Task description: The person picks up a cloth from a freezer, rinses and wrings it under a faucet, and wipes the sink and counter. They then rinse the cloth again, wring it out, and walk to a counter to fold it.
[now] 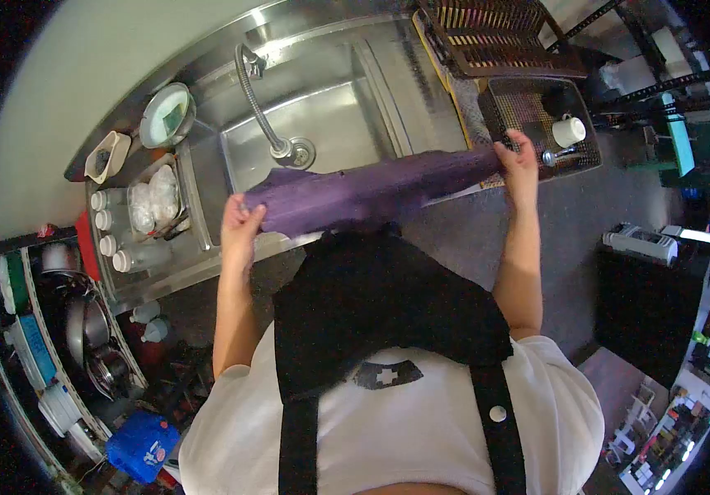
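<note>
A purple cloth [371,191] is stretched out between my two hands, in front of the black apron and over the front edge of the steel sink [330,124]. My left hand [242,221] pinches the cloth's left end. At the other end, my right hand [518,157] grips the cloth's narrower corner between thumb and fingers. Behind the cloth, a flexible faucet [257,103] hangs down near the drain.
Left of the basin are a metal bowl [168,115], a beige container [108,157], several white-capped jars and a bag-filled tub [153,198]. Rightwards are a brown dish rack [495,33] and a black basket [528,95] with a white mug [569,131]. Shelves [58,338] hold pans at left.
</note>
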### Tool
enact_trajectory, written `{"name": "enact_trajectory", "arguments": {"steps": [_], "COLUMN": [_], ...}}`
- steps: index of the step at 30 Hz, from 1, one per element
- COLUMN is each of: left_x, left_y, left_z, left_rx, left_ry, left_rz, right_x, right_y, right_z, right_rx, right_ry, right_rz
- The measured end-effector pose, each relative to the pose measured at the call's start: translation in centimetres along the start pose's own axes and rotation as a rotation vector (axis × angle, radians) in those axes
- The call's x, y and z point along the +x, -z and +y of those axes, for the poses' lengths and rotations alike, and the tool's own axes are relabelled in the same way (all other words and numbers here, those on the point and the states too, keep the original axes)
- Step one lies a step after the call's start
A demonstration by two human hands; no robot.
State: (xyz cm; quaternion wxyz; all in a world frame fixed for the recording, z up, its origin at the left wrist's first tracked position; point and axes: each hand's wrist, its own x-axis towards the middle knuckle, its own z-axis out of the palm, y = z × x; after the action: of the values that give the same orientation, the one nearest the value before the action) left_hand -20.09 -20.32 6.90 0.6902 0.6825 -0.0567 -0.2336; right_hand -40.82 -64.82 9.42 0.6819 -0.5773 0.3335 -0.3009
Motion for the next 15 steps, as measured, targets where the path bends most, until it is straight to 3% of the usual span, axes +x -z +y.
{"name": "enact_trajectory", "arguments": {"steps": [3, 5, 7, 9, 11, 15], "left_x": [-0.6, -0.8, -0.3, 0.9, 1.5, 2.8], "left_y": [-1.2, -1.7, -1.6, -0.2, -1.2, -2.1], "left_z": [5.8, 9.6, 11.3, 12.4, 14.1, 15.3], "left_rx": [-0.087, -0.118, -0.152, 0.128, 0.172, 0.608], "left_ry": [-0.126, -0.141, -0.153, -0.257, -0.314, -0.605], "left_rz": [0.017, -0.027, -0.073, -0.145, -0.082, 0.220], "right_x": [-0.8, -1.9, -1.9, -1.6, -1.6, 1.5], "right_y": [0.3, -1.4, -0.8, -1.0, -1.9, -0.9], "right_z": [-5.3, -8.8, -10.8, -13.1, -14.6, -13.4], "right_rx": [0.074, 0.030, -0.052, -0.570, -0.529, -0.617], "right_ry": [-0.024, -0.015, 0.130, 0.265, 0.292, 0.473], "right_rz": [-0.195, -0.200, -0.309, -0.239, -0.222, -0.105]}}
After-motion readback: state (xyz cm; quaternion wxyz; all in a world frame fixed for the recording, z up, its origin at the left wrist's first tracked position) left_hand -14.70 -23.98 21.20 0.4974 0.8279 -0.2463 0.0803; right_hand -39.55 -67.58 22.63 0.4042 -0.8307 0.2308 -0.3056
